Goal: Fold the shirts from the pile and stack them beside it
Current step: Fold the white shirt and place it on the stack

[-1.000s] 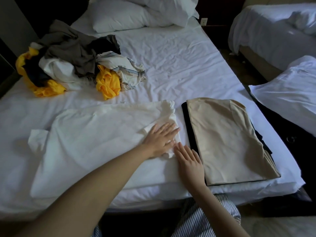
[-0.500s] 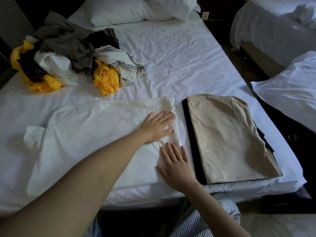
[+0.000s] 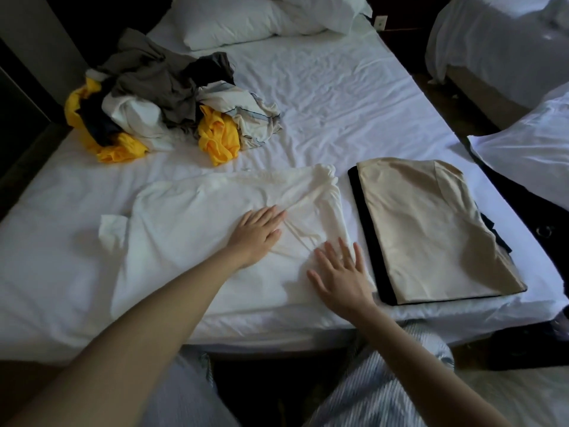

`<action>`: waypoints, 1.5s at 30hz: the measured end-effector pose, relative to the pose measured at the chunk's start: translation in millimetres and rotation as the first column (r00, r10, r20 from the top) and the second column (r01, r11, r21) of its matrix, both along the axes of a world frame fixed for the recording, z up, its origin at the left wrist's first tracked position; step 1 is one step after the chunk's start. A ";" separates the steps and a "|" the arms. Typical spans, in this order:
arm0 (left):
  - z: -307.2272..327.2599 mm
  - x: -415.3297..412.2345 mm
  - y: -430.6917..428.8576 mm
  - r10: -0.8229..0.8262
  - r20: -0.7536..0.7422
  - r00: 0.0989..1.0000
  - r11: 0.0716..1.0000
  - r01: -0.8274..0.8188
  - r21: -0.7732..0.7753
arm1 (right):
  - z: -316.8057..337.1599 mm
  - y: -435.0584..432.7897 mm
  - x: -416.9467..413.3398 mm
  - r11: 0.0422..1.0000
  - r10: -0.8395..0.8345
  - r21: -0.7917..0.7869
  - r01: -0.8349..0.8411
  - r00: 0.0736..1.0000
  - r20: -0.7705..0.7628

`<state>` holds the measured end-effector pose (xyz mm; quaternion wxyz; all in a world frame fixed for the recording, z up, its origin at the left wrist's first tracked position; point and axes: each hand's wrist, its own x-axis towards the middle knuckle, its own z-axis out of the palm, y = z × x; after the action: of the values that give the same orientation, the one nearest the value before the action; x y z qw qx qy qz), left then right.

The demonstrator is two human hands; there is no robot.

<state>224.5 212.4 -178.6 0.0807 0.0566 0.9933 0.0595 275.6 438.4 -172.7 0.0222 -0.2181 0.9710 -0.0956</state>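
Note:
A white shirt (image 3: 191, 229) lies spread flat on the bed's near half, one sleeve sticking out at its left. My left hand (image 3: 257, 231) rests palm down on its middle with fingers apart. My right hand (image 3: 340, 272) presses flat on the shirt's right part, fingers spread. Creases run through the cloth between the two hands. To the right lies a stack of folded shirts (image 3: 431, 226), beige on top and black beneath. The unfolded pile (image 3: 160, 97) of grey, yellow, white and dark shirts sits at the far left of the bed.
The bed sheet (image 3: 338, 94) is white and wrinkled, with pillows (image 3: 246, 20) at the head. A second bed (image 3: 498, 41) stands at the far right. A white pillow (image 3: 529, 149) lies on a dark surface right of the bed. My striped trousers show below the mattress edge.
Both hands slid left across the white shirt, dragging creases into the cloth. The right hand moved off the sheet beside the stack onto the shirt.

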 end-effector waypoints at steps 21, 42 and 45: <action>24.2 115.9 -230.9 0.829 0.363 0.425 -0.048 -0.592 0.804 | 12.3 -269.3 25.6 0.914 0.405 -0.085 -0.396 0.888 0.220; 12.5 130.6 -285.2 0.684 0.485 0.544 -0.219 -0.481 0.849 | 2.3 -320.6 22.7 0.943 0.305 0.061 -0.327 0.922 0.237; 20.7 133.2 -282.4 0.513 0.565 0.646 -0.342 -0.449 0.825 | -0.6 -326.2 23.9 0.931 0.300 0.127 -0.342 0.915 0.271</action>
<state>357.6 -69.9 -157.9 -0.0412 -0.3265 0.5529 0.7655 299.5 112.2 -173.3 0.1767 -0.3587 0.9160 -0.0331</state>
